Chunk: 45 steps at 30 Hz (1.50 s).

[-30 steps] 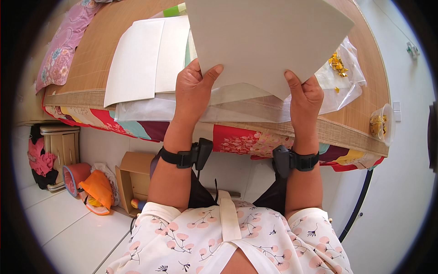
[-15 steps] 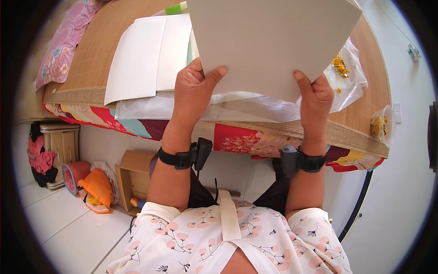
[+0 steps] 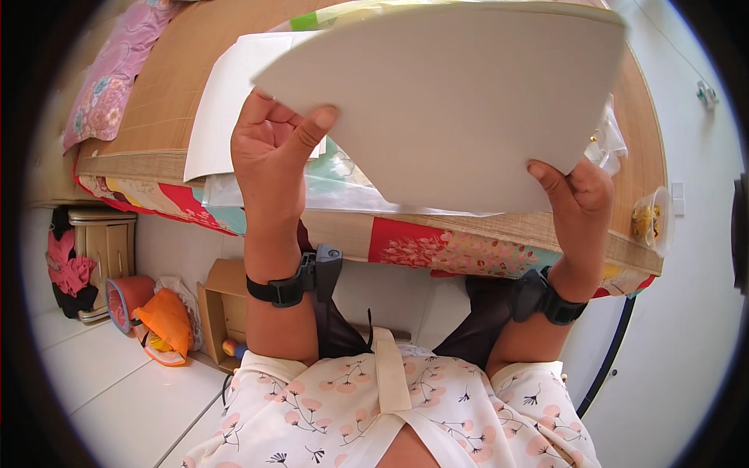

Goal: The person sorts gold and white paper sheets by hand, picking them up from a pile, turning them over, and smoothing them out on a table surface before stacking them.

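A large white sheet of card (image 3: 468, 101) is raised above the bed edge, tilted and slightly curved. My left hand (image 3: 273, 144) pinches its left corner, thumb on the near face and fingers behind. At the lower right corner my right hand (image 3: 573, 191) grips it the same way. Under and behind it, other white sheets (image 3: 222, 109) lie on the mat to the left. A clear plastic sheet (image 3: 335, 191) spreads along the front edge, partly hidden by the card. Gold pieces in clear plastic (image 3: 612, 140) show just past the card's right side.
A clear tub of gold pieces (image 3: 651, 221) stands on the mat's right edge. A pink floral pillow (image 3: 117, 78) lies far left. On the floor at left are a cardboard box (image 3: 222, 292), an orange bag (image 3: 165, 324), a red bin (image 3: 129, 300) and a beige case (image 3: 105, 257).
The card has turned and swung lower, its left corner now out to the left. My left hand has moved left; my right hand has moved right and down. Both kept hold.
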### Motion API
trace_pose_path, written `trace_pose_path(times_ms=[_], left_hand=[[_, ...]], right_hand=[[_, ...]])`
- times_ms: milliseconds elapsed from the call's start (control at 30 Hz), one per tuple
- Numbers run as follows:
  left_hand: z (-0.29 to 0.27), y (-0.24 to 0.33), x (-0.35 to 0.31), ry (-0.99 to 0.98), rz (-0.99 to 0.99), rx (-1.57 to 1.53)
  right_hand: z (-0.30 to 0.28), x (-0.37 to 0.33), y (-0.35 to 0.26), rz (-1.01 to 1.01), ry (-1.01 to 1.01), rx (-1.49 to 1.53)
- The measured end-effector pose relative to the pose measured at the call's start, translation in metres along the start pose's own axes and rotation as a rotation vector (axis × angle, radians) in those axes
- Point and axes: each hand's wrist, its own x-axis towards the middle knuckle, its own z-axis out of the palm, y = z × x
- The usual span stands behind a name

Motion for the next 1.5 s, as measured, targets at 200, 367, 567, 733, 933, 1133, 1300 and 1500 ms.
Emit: trace_pose_path(times_ms=[200, 367, 567, 733, 933, 1133, 1300, 1500], left_hand=[[-0.007, 0.006, 0.002, -0.01, 0.008, 0.16], [-0.015, 0.009, 0.001, -0.129, 0.191, 0.486], [-0.015, 0.013, -0.008, -0.225, 0.066, 0.648], [-0.01, 0.009, -0.011, -0.048, -0.077, 0.535], [-0.012, -0.001, -0.006, 0.121, -0.052, 0.442], [-0.003, -0.012, -0.006, 0.161, -0.023, 0.198], [0.009, -0.021, -0.011, 0.167, -0.045, 0.197], [0.017, -0.022, -0.014, 0.177, -0.022, 0.34]], right_hand=[[0.002, 0.003, -0.03, -0.102, -0.1, -0.165], [0.005, 0.003, -0.038, -0.111, -0.217, -0.194], [0.018, 0.001, -0.031, -0.132, -0.227, -0.186], [0.01, 0.002, -0.026, -0.013, -0.183, -0.259], [0.0, 0.004, 0.02, 0.159, 0.054, 0.359], [0.02, 0.006, 0.047, 0.157, 0.098, 0.733], [0.038, 0.003, 0.051, 0.244, 0.041, 0.649], [0.042, 0.004, 0.034, -0.001, 0.417, 0.204]])
